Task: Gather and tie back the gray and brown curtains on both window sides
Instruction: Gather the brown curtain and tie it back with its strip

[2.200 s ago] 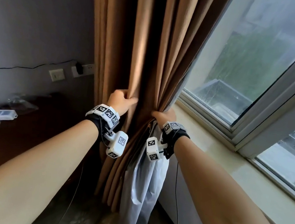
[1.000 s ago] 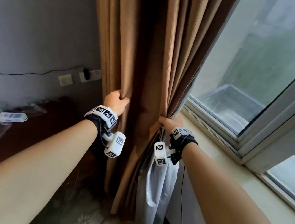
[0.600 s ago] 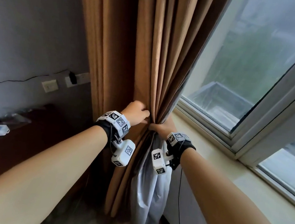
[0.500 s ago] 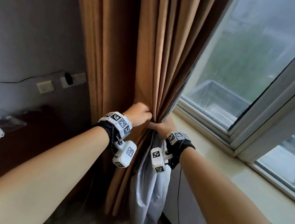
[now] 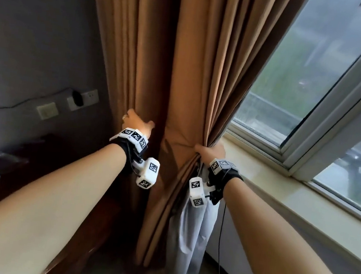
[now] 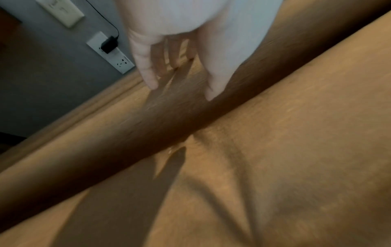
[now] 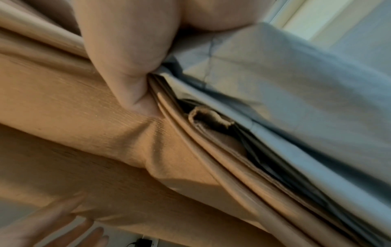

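While the right hand (image 5: 210, 150) keeps the gathered brown curtain (image 5: 196, 75) and gray curtain (image 5: 193, 227) clenched beside the window sill (image 5: 282, 190), the left hand (image 5: 135, 121) has let go of the bundle. It now reaches with loose, straight fingers to the outer folds near the wall, so more cloth must probably be collected before tying.

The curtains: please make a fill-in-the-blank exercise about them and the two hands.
1. The right hand grips the bunched ____ curtain.
2. The left hand has its fingers ____.
3. Below the right wrist hangs a ____ curtain.
4. A black plug sits in the wall ____.

Missing words: brown; straight; gray; socket
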